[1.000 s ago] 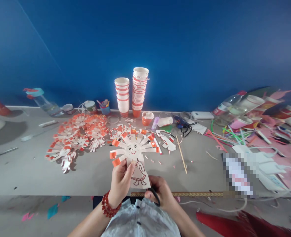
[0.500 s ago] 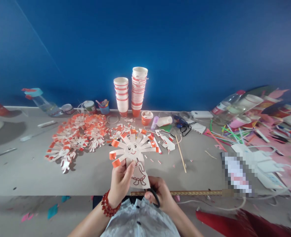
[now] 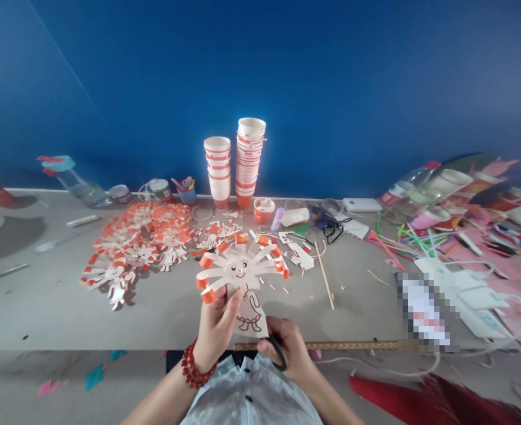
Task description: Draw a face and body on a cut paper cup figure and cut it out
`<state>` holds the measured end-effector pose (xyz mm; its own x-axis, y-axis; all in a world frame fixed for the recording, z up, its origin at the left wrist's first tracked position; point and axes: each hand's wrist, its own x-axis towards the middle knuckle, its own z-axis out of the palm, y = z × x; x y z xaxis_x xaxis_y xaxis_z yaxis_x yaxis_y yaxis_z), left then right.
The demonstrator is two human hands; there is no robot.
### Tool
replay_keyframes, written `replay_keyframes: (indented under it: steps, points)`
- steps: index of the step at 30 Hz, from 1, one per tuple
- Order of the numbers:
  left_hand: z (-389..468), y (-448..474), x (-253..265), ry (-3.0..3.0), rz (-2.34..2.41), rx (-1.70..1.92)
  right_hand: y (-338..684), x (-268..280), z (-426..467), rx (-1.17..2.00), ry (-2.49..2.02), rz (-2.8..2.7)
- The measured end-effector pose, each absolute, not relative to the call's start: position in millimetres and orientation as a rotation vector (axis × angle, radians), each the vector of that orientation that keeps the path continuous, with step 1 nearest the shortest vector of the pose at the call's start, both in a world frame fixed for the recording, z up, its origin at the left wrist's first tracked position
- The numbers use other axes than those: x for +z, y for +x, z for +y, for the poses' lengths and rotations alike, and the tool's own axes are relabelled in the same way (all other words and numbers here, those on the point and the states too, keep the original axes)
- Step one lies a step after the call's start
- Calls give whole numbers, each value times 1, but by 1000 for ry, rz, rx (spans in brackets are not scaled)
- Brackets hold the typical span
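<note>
Your left hand (image 3: 218, 321), pinched closed, holds the doll (image 3: 239, 270) at the frame's lower centre, while your right hand (image 3: 292, 345), curled nearly closed, grips scissors (image 3: 279, 354) by the doll's bottom corner.

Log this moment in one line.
left hand: holds paper figure | right hand: holds scissors near figure's lower edge | beyond: tall cup stack

Bench (image 3: 357, 307), left: paper-figure heap (image 3: 144, 236), bottle (image 3: 78, 184) behind-left.
Back: left cup stack (image 3: 218, 177) beside right cup stack (image 3: 248, 168).
Right: stick (image 3: 324, 275) left of power strip (image 3: 477, 317).
Front: paper figure (image 3: 241, 273) in left hand (image 3: 218, 319), scissors (image 3: 280, 351) in right hand (image 3: 292, 345).
</note>
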<state>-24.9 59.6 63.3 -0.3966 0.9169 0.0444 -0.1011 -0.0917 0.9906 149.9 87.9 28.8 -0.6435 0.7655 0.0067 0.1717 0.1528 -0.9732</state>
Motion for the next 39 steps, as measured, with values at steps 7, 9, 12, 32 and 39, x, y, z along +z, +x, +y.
replay_keyframes:
  steps: [7,9,12,32,39]
  points:
    - [63,-30,71,779,1243,1667,165,29,89,1702,-933,-1843]
    - [64,-31,71,760,1234,1673,168,28,90,1711,-919,-1838]
    - [66,-32,68,775,1245,1675,169,28,90,1743,-906,-1820]
    - [75,-67,107,740,1007,1213,210,81,143,2001,-858,-1975]
    - [85,-85,116,742,930,948,204,98,149,2133,-780,-2014]
